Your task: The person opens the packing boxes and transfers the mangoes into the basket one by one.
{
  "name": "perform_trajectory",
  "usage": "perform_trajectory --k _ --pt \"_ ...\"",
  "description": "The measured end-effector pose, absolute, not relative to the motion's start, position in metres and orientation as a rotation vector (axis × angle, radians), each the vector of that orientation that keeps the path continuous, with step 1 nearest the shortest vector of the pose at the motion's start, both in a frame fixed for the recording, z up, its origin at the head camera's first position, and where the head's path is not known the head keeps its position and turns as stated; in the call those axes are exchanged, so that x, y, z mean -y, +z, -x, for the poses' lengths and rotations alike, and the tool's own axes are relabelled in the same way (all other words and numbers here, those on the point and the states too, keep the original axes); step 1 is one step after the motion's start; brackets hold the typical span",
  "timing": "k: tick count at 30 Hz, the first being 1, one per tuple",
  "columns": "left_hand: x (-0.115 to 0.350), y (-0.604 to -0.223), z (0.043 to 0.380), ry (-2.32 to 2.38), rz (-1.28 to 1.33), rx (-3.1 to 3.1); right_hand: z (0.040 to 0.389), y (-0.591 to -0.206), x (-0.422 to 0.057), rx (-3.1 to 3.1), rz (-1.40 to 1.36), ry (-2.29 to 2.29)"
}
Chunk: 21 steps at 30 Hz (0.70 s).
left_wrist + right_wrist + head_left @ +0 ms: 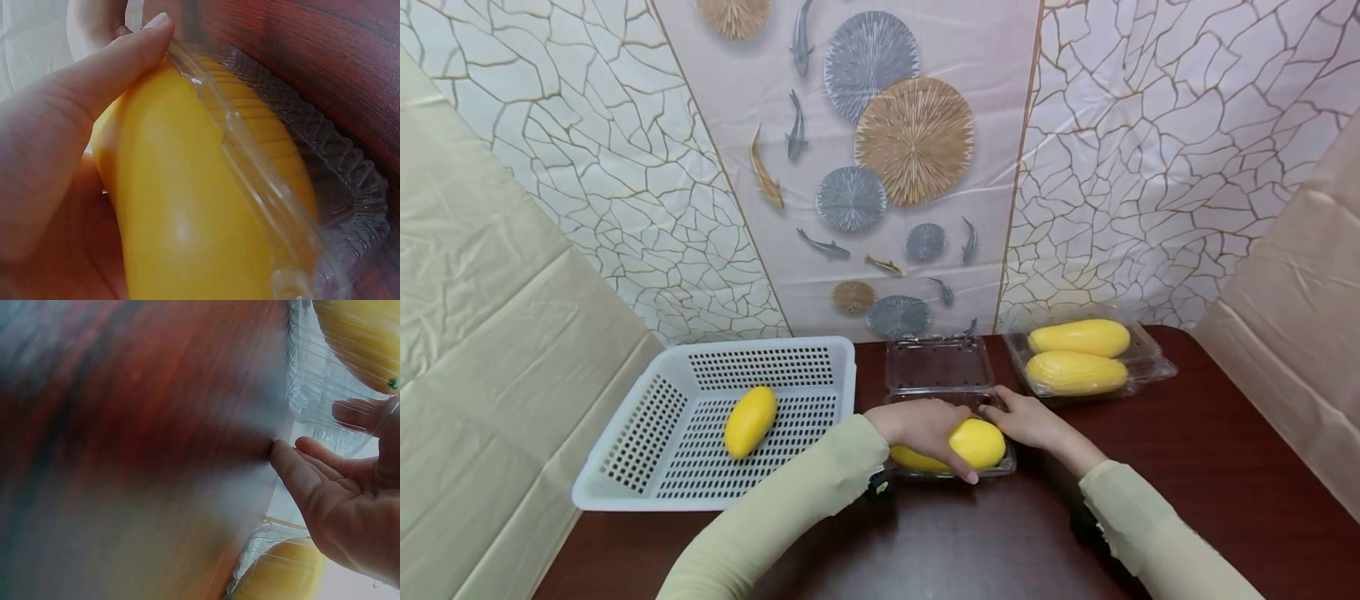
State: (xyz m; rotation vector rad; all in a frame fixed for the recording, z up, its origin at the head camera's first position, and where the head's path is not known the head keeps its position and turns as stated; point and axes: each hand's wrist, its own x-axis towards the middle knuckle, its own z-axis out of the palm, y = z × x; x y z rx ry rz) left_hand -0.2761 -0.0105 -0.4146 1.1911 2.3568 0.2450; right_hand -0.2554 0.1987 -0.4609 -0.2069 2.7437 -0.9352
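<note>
A yellow mango (981, 444) lies in a clear plastic clamshell box (1000, 467) with its lid (938, 364) folded back. My left hand (925, 427) grips this mango from above, thumb on the near side. In the left wrist view the mango (181, 187) sits against the box's clear rim (234, 137). My right hand (1026, 419) pinches the box's right side, with the thumb inside the wall and the fingers outside. The right wrist view shows these fingers (300, 469) fairly straight, close to the table. My left hand covers the mango's middle.
A white perforated basket (625, 400) with one yellow mango (751, 422) stands on the left. At the back right, another clear box (1142, 354) holds two yellow mangoes (1078, 336). Patterned cloth (880, 208) rises behind the dark wooden table (970, 542).
</note>
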Motion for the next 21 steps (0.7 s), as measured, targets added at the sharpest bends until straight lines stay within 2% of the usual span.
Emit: perform_trajectory --k 21 --pt "0.013 -0.401 0.270 0.243 -1.279 -2.400 0.254 -0.461 -0.198 -2.776 0.266 -0.946"
